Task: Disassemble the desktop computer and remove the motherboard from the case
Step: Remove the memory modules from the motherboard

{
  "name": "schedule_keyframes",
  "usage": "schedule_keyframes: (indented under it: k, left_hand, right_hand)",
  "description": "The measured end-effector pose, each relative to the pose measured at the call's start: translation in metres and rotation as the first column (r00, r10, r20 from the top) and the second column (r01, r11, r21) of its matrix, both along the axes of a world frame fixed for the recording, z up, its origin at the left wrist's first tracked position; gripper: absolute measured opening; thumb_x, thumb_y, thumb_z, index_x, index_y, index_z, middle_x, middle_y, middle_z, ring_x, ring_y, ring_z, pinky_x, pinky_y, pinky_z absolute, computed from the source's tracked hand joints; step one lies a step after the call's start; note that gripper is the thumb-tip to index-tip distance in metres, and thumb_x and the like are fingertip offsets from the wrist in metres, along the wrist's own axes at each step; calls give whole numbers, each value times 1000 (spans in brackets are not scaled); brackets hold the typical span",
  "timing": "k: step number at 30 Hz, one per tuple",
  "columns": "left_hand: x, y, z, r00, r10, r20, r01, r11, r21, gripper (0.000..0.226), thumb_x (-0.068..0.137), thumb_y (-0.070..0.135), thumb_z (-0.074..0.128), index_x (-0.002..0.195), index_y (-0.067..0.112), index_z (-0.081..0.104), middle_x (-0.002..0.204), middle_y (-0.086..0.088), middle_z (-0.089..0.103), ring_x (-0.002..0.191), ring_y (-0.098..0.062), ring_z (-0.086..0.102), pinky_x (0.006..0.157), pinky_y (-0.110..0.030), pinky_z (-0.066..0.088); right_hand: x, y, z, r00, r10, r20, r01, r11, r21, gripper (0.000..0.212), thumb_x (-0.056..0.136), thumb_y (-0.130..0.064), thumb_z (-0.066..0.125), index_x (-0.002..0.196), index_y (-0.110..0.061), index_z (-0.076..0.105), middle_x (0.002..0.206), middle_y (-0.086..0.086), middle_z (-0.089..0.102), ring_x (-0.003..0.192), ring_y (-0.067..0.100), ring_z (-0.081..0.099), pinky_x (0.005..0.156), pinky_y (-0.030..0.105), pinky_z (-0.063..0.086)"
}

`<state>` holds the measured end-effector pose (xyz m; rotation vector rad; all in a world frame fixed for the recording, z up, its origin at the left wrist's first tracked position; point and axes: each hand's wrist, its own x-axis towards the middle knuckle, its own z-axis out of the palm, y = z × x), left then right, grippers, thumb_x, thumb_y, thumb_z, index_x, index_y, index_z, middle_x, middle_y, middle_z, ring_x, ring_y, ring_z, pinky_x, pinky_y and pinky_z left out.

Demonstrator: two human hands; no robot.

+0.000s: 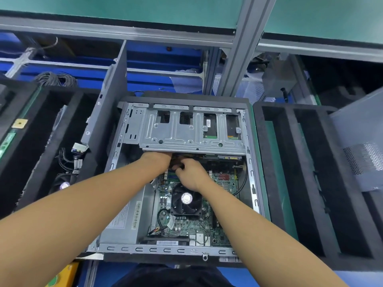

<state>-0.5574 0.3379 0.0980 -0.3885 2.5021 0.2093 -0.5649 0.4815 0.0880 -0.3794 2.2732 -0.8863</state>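
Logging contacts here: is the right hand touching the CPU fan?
Cannot tell. Head view: the right hand overlaps the far edge of the CPU fan; neither contact nor gap shows plainly.

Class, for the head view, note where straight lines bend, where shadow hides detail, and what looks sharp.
Head view: the wide lens bows the frame rail and tilts the post; the light is soft and even; shadow under the drive cage hides the fingertips of the left hand and right hand; the fan is sharp.
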Motion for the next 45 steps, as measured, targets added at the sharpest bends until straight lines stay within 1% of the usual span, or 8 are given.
schedule_keyframes:
  k: [7, 14, 17, 22, 26, 31, 35, 45]
  left_hand:
    - [-8, 8, 17, 981, -63, 181, 70, 997, -29, 35, 101, 17, 46, 136, 14, 46, 133, -8, 55, 116, -26, 56, 98, -33, 48]
    - [4, 3, 27, 963, -124, 238, 111, 992, 67, 51, 105, 45, 34, 122, 4, 59, 101, -8, 57, 91, -24, 55, 85, -32, 45]
    - [5, 4, 30, 967, -147, 206, 146, 989, 22, 50, 105, 42, 34, 129, 5, 56, 115, -11, 61, 100, -25, 58, 88, -33, 46]
    - [8, 13, 31, 973, -193, 129, 196, 981, -10, 47, 103, 41, 40, 135, 8, 50, 132, -9, 58, 112, -26, 58, 87, -34, 46]
    - [4, 25, 20, 979, -204, -28, 204, 979, 2, 32, 100, 43, 43, 110, 16, 56, 118, -5, 63, 92, -23, 55, 76, -32, 45]
    - [-23, 33, 1, 992, -100, 78, 83, 975, 204, 55, 101, 43, 48, 145, 12, 40, 147, -12, 46, 128, -29, 47, 99, -34, 39]
    - [-36, 38, -14, 991, -134, 20, 126, 966, 227, 43, 101, 24, 51, 142, 13, 43, 143, -12, 49, 123, -29, 50, 101, -35, 39]
    - [-31, 20, -22, 934, -295, -201, 338, 913, 230, 43, 98, 24, 57, 139, 15, 48, 134, -11, 56, 117, -28, 54, 103, -39, 43]
  right_hand:
    - [1, 3, 5, 999, -37, 16, 37, 999, 1, 28, 98, -20, 49, 116, -12, 69, 111, 10, 69, 95, 27, 64, 83, 32, 52]
    - [8, 24, 9, 988, -138, -75, 145, 985, 97, 29, 95, -17, 48, 118, -16, 66, 112, 9, 67, 94, 24, 61, 81, 29, 50]
    - [10, 40, 8, 989, -107, -102, 128, 966, 225, 33, 95, -17, 48, 125, -15, 62, 132, 12, 52, 124, 31, 44, 104, 36, 42]
    - [8, 54, 7, 977, -186, -100, 207, 935, 287, 34, 96, -15, 47, 128, -11, 57, 135, 15, 40, 126, 33, 38, 109, 38, 35]
    - [14, 54, 8, 979, -197, -57, 205, 942, 268, 30, 96, -17, 48, 124, -11, 57, 134, 12, 41, 122, 33, 46, 104, 37, 41]
    - [16, 53, 9, 975, -218, -35, 220, 949, 224, 28, 96, -17, 47, 121, -13, 58, 128, 9, 50, 108, 27, 53, 88, 30, 43]
    - [19, 52, 9, 972, -234, -4, 230, 951, 205, 24, 97, -16, 45, 116, -8, 58, 119, 13, 61, 102, 30, 60, 74, 30, 41]
    - [17, 50, 7, 976, -217, -35, 220, 952, 213, 23, 98, -16, 45, 115, -6, 58, 119, 14, 60, 106, 31, 57, 88, 37, 50]
